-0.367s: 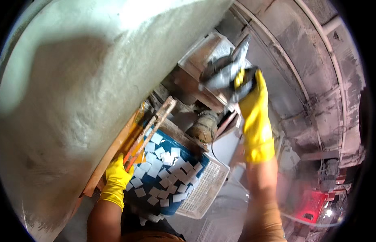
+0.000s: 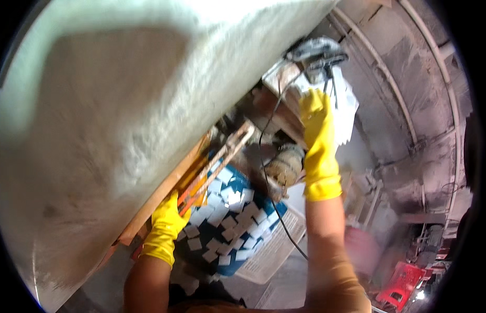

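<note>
My left hand (image 2: 171, 216), in a yellow rubber glove, is closed around the orange end of a long two-bar tool (image 2: 222, 156), whose far end is caked with dirt. The tool lies slantwise beside a wooden board (image 2: 162, 201). My right hand (image 2: 317, 125), gloved the same, has its fingers curled in; whether anything is inside them is hidden. Beyond its knuckles a dark hand-held power tool (image 2: 318, 55) rests at a pale box (image 2: 279, 75), apart from the fingers. A black cord (image 2: 262, 151) hangs down from there. White square pieces (image 2: 240, 219) lie scattered over a blue tray (image 2: 230, 268).
A big curved pale surface (image 2: 107, 120) fills the left side. Near the tray are a white perforated basket (image 2: 266, 261) and a dirty cylindrical object (image 2: 286, 166). Pipes (image 2: 389, 73) run along the wall at right, with a red plastic chair (image 2: 402, 284) lower down.
The power tool has left my right hand and now sits at the pale box; that hand is drawn back from it. My left hand keeps its hold. The whole view has shifted slightly.
</note>
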Available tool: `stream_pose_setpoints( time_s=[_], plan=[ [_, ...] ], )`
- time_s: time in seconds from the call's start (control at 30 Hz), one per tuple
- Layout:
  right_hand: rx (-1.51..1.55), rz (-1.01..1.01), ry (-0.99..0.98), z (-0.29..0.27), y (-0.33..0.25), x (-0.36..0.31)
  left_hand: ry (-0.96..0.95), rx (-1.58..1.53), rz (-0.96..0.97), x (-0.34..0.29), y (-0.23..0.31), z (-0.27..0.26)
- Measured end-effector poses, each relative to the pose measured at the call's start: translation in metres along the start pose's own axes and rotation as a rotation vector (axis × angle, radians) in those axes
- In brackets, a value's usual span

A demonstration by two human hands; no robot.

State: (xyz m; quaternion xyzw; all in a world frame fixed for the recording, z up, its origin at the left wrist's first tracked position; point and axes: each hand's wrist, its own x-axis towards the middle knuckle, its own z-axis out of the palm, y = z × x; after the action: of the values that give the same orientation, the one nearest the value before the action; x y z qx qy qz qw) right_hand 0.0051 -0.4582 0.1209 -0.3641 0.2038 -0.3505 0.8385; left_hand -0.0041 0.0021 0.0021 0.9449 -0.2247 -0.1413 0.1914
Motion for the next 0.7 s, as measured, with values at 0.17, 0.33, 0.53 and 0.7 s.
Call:
stream_pose_setpoints(
  time_s=[0.17,0.33,0.53,0.7],
  plan=[
    [-0.617,-0.288,0.196,-0.126,0.169,-0.208,-0.046,-0.088,0.025,-0.003,0.006,0.005],
    [-1.49,-0.822,-0.17,-0.047,0.108,-0.2,0.028,-0.011,0.018,0.009,0.007,0.016],
    [-1.308,-0.84,0.128,-0.041,0.081,-0.113,0.048,0.133,0.079,-0.002,0.001,0.004],
    [-0.916,-0.745,0.157,0.013,0.081,-0.098,-0.006,0.08,-0.004,-0.005,0.01,-0.003]
  ],
)
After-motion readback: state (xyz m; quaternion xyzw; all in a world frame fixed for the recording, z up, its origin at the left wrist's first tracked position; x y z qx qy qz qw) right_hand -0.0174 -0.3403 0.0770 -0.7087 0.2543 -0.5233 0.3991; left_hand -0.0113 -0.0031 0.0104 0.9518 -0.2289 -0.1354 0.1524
